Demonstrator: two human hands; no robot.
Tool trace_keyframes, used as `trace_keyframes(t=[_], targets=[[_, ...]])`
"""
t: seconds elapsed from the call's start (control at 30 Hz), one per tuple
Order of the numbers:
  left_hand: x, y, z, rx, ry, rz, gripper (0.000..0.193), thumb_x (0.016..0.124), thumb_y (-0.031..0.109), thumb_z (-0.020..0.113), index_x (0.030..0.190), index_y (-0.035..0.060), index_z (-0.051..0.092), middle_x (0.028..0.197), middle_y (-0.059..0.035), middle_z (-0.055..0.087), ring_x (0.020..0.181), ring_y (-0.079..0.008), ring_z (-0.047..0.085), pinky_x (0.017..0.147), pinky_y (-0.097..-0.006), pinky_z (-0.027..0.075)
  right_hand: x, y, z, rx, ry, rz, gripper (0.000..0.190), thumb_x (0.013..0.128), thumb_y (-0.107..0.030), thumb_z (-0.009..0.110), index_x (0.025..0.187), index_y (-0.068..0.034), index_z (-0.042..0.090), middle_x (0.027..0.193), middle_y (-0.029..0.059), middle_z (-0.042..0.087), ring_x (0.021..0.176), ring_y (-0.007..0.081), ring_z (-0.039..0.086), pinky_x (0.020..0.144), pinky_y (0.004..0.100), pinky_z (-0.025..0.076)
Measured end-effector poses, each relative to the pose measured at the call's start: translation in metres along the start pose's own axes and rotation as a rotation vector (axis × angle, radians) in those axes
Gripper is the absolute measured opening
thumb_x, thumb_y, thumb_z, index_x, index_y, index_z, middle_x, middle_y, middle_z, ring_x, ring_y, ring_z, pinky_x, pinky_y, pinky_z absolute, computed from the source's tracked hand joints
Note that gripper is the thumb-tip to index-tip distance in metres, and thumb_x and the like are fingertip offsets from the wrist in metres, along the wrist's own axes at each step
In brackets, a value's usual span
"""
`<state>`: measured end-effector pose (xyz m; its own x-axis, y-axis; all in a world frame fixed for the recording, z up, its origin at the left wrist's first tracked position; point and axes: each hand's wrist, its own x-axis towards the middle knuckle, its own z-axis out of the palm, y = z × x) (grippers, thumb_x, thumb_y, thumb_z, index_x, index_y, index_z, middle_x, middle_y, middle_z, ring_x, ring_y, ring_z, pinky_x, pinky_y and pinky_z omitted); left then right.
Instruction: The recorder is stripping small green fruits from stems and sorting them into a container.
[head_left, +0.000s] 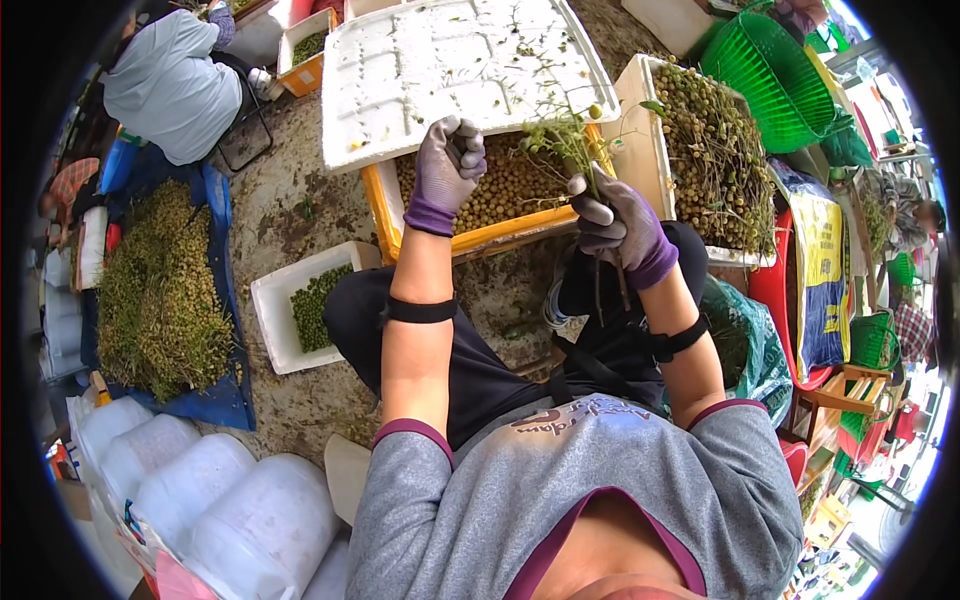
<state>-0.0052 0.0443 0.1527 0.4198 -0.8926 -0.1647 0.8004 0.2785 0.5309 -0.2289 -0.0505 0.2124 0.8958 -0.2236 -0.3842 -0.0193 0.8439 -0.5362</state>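
Both of my hands wear grey gloves with purple cuffs. In the head view my right hand (626, 221) grips several thin stems, whose leafy tops (559, 142) bear green sprigs and a few small round fruits. My left hand (448, 165) is raised with its fingers curled in; nothing shows in it, though its palm is hidden. Under both hands stands a foam box with a yellow-taped rim (517, 234), full of small round yellowish-brown fruits (491, 191). A white foam lid (442, 67), strewn with bits of stem and fruit, lies across its far part.
To the right, a foam box (652, 142) is heaped with stemmed fruits, near a green plastic basket (772, 82). A small foam box (274, 330) of green fruits sits left. Beyond it, cut plants (161, 300) lie on a blue tarp (232, 360). A person (176, 90) sits far left.
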Motion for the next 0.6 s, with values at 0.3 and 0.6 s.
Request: trace_keyframes(t=[0.3, 0.6], targets=[[-0.002, -0.017, 0.006, 0.256, -0.068, -0.209, 0.021, 0.087, 0.018, 0.048, 0.102, 0.0049, 0.052, 0.083, -0.0048, 0.058, 0.062, -0.0077, 0.05, 0.05, -0.0177, 0.04, 0.005, 0.006, 0.0, 0.017, -0.075, 0.018, 0.033, 0.094, -0.033, 0.036, 0.094, -0.005, 0.053, 0.055, -0.0047, 0.039, 0.037, 0.0023, 0.028, 0.035, 0.0153, 0.025], [-0.003, -0.017, 0.0, 0.236, -0.225, -0.141, 0.022, 0.087, 0.021, 0.05, 0.103, 0.0059, 0.052, 0.079, -0.0038, 0.055, 0.06, -0.0065, 0.047, 0.05, -0.0184, 0.038, 0.009, 0.008, -0.001, 0.047, -0.097, 0.028, 0.034, 0.094, -0.034, 0.036, 0.094, -0.005, 0.053, 0.054, -0.0046, 0.04, 0.037, 0.0023, 0.027, 0.035, 0.0151, 0.026]])
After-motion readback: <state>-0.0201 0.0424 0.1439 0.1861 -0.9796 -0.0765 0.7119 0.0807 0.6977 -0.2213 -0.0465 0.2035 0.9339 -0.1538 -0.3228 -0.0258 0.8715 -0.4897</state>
